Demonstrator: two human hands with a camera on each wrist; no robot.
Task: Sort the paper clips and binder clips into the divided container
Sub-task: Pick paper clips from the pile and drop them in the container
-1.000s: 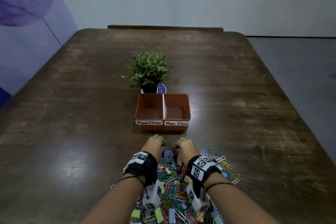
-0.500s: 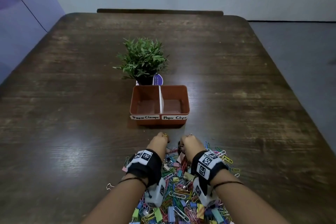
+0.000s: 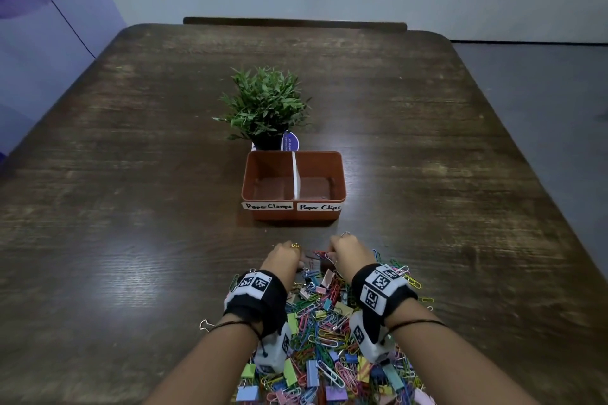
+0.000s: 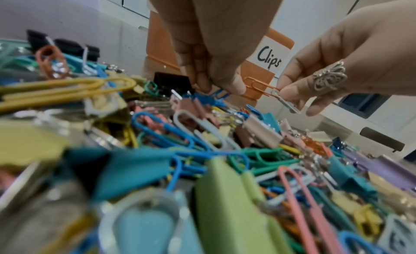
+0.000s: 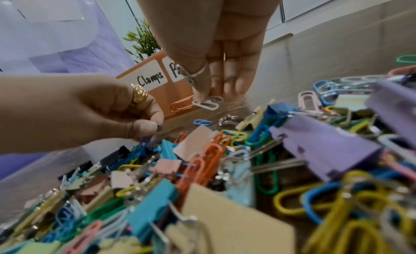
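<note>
Soft, even room light is falling on my table [image 3: 427, 174] from overhead, and a pale sheen is glaring off the dark wood to the left of my left hand [image 3: 283, 260]. The head view is staying fairly sharp, though its wide lens is bowing the table's edges outward. Both wrist views are blurring badly up close (the nearest binder clips [image 4: 229, 209] are smearing into soft colour patches), while my fingertips [image 5: 202, 96] and the container's label [image 4: 269, 57] are reading clearer. The container [image 3: 294, 217] is casting only a faint shadow.
</note>
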